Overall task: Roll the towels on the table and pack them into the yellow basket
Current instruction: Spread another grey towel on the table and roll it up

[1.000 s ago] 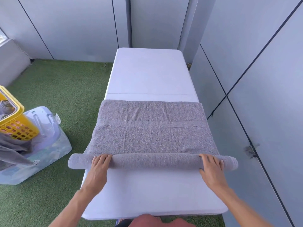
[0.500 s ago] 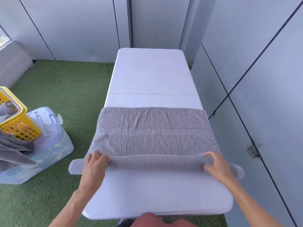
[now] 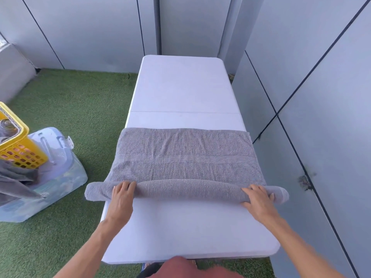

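A grey towel (image 3: 184, 155) lies across the white table (image 3: 182, 91), its near part rolled into a long tube (image 3: 186, 189) whose ends overhang both table sides. My left hand (image 3: 121, 199) presses on the roll near its left end, fingers curled over it. My right hand (image 3: 258, 199) grips the roll near its right end. The yellow basket (image 3: 19, 149) stands at the far left on a plastic bin, cut off by the frame edge, with a rolled towel partly visible inside.
A clear lidded plastic bin (image 3: 50, 175) sits on the green turf (image 3: 66, 109) left of the table, with a grey cloth (image 3: 16, 183) draped over it. Grey wall panels run close along the table's right side and behind it.
Both hands have pushed the roll further away from me, so the roll is thicker and the flat part of the towel is shorter.
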`<act>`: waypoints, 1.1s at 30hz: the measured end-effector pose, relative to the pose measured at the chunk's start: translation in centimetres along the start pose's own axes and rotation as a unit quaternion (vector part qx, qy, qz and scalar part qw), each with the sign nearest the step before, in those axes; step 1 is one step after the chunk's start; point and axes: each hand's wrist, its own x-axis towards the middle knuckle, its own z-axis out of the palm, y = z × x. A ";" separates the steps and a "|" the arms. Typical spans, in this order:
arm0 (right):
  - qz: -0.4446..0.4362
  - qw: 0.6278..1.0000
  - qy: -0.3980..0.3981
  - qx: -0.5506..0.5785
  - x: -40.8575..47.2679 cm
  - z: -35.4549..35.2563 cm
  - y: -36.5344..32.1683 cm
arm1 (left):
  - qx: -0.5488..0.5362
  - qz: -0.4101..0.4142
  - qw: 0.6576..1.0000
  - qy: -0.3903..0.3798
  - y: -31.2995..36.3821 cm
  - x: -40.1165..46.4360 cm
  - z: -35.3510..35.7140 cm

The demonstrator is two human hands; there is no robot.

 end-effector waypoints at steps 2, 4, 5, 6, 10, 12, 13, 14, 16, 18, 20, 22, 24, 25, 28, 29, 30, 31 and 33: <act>-0.021 0.998 -0.063 0.018 -0.4 -0.4 1.2 | 0.016 -0.011 0.999 -0.031 0.3 -0.7 -0.6; -0.046 0.987 -0.139 0.072 -0.6 -1.1 2.6 | 0.023 -0.009 0.993 -0.116 0.2 -1.2 -1.7; -0.046 0.977 -0.170 0.122 -0.6 -1.7 3.2 | 0.008 -0.019 0.986 -0.167 -0.3 -0.9 -2.3; -0.034 0.967 -0.187 0.169 -0.5 -2.3 3.4 | -0.025 -0.034 0.978 -0.205 -0.5 -0.5 -2.8; 0.017 0.963 -0.029 0.268 0.5 -2.2 2.4 | -0.105 -0.065 0.987 -0.098 -0.7 0.7 -4.1; 0.002 0.968 0.118 0.223 -0.1 -0.7 1.6 | -0.042 -0.041 0.998 0.018 -0.1 0.0 -3.6; -0.007 0.972 0.173 0.159 -0.7 0.3 1.3 | -0.013 -0.020 0.998 0.053 0.3 -0.7 -3.2; -0.018 0.972 0.215 0.091 -1.4 1.2 1.2 | -0.005 -0.003 0.998 0.070 0.6 -1.4 -2.7; -0.031 0.972 0.231 0.028 -2.5 2.3 1.0 | -0.012 0.023 0.998 0.061 0.7 -2.7 -1.6; -0.042 0.981 0.188 0.003 -2.7 3.1 0.8 | 0.021 0.044 0.999 0.012 0.3 -3.1 -0.7; -0.042 0.989 0.143 -0.016 -1.8 3.3 0.7 | 0.050 0.061 0.997 -0.009 -0.3 -2.2 -0.2; -0.031 0.992 0.124 -0.012 -0.6 2.9 0.6 | 0.044 0.063 0.997 -0.013 -0.4 -0.6 -0.2; -0.034 0.993 0.115 -0.008 0.3 2.2 0.5 | 0.019 0.048 0.998 -0.028 -0.2 0.9 -0.6; -0.039 0.994 0.103 0.002 0.4 1.9 0.7 | 0.011 0.037 0.999 -0.038 -0.2 1.3 -0.9; -0.059 0.996 0.048 0.039 -0.4 1.3 1.8 | 0.011 0.016 0.996 -0.091 -0.1 1.2 -2.0; -0.066 0.997 0.016 0.044 -0.9 1.1 2.3 | 0.016 0.015 0.991 -0.133 -0.2 1.0 -2.4; -0.075 0.996 -0.021 0.049 -1.4 0.8 2.7 | 0.019 0.013 0.981 -0.192 -0.4 0.9 -3.1; -0.076 0.993 -0.058 0.068 -1.7 0.4 3.0 | 0.005 0.011 0.970 -0.243 -0.5 0.8 -3.8; -0.047 0.977 -0.119 0.170 -1.7 -0.8 3.1 | -0.071 0.003 0.957 -0.282 -0.8 1.0 -5.1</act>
